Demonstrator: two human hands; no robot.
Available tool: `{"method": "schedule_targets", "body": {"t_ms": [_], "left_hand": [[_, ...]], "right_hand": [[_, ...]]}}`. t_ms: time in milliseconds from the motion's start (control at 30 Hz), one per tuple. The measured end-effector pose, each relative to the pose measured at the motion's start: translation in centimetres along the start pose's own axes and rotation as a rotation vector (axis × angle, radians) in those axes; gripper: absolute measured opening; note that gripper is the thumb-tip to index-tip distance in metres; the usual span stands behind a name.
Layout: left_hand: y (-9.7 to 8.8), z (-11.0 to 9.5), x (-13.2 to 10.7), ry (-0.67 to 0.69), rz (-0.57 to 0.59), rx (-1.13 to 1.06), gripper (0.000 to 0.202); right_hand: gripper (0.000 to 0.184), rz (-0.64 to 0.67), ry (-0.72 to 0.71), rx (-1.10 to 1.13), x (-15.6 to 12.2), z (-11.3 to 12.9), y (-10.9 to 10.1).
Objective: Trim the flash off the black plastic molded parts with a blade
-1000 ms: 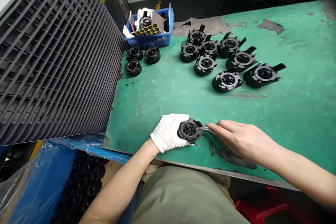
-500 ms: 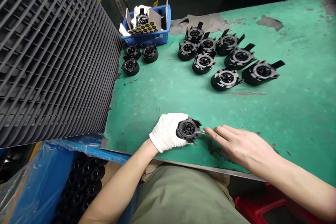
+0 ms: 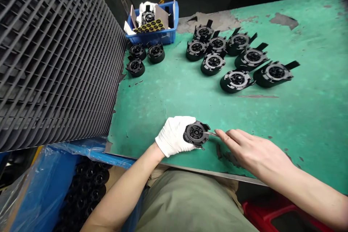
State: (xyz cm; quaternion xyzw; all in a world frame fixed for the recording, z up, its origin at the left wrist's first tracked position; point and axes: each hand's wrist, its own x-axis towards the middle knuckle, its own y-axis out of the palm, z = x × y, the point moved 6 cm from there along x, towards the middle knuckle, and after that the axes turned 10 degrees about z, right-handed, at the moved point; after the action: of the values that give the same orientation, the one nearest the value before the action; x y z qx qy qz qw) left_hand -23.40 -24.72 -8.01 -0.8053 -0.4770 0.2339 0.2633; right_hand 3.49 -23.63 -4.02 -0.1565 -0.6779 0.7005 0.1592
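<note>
My left hand (image 3: 175,136), in a white glove, is closed around a round black plastic housing (image 3: 195,134) just above the near edge of the green table. Its ribbed, ringed face is turned up toward me, and small clips stick out from its rim. My bare right hand (image 3: 241,148) pinches a thin, pointed metal tool (image 3: 211,133) whose handle is hidden by the fingers; its exact kind is unclear. The tool's tip lies over the right side of the housing's face; whether it touches cannot be made out.
Several similar black housings (image 3: 213,62) with tabs stand at the back right of the green table (image 3: 163,90). Three more (image 3: 136,67) sit before a blue bin (image 3: 152,38). A dark grille-like stack (image 3: 59,61) rises at left. Black parts (image 3: 87,188) fill a lined box below.
The tool's tip has shifted from the housing's lower right rim slightly up and inward, and my right hand has moved a little to the right. My left hand still grips the housing.
</note>
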Motion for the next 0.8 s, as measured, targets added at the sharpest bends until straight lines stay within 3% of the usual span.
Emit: {"method": "schedule_targets", "body": {"t_ms": [233,400,500,633,800], "left_hand": [[0.2,0.2,0.0,-0.008,-0.001,0.001,0.078],[0.1,0.2,0.0,-0.003,-0.005,-0.004,0.075],[0.1,0.0,-0.1,0.000,-0.015,0.008,0.071],[0.2,0.2,-0.1,0.003,-0.032,0.036,0.073],[0.3,0.6,-0.1,0.009,-0.057,0.033,0.079]], "right_hand": [[0.081,-0.003,0.008,-0.079,0.0,2.4,-0.8],[0.074,0.003,0.019,-0.087,0.1,1.9,-0.7],[0.079,0.002,0.046,-0.079,0.0,1.5,-0.7],[0.088,-0.007,0.047,-0.072,0.0,2.1,-0.7],[0.081,-0.023,0.022,-0.029,0.1,2.6,-0.6]]}}
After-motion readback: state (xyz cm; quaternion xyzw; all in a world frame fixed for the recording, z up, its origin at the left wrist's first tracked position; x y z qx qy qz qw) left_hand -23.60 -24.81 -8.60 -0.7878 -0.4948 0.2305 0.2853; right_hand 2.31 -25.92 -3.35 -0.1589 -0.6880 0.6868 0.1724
